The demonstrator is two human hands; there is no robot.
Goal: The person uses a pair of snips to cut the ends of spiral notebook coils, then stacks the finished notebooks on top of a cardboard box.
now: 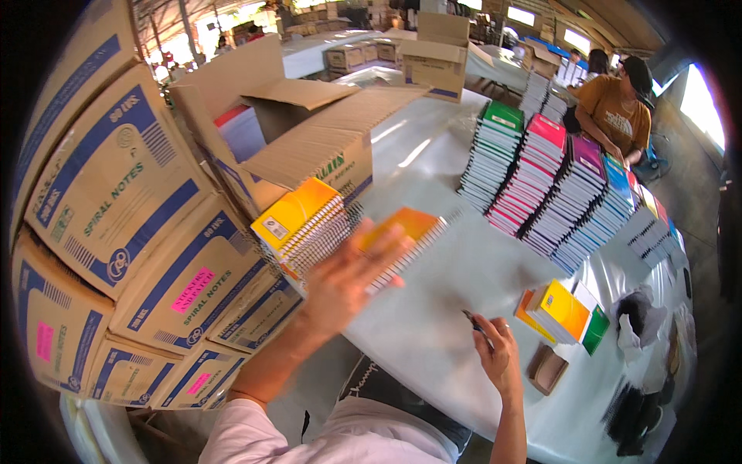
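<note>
My left hand (336,282), smeared by motion, is closed on an orange-covered spiral notebook (417,224), fingers over its cover. The notebook is tilted above the table, its wire binding facing right. Just left of it, a stack of yellow-covered spiral notebooks (297,213) stands against an open carton (348,168). Over the table's near side, my right hand (498,354) is closed around a slim dark pen-like tool (472,320), whose exact kind I cannot make out. A small open brown box (547,370) lies to the right of that hand.
Sealed cartons (116,182) form a wall on the left. Tall stacks of green (495,151), pink (533,174) and purple (572,185) notebooks stand across the table (417,309). Yellow notebooks (560,309) lie at right. A person (614,116) works at the far right.
</note>
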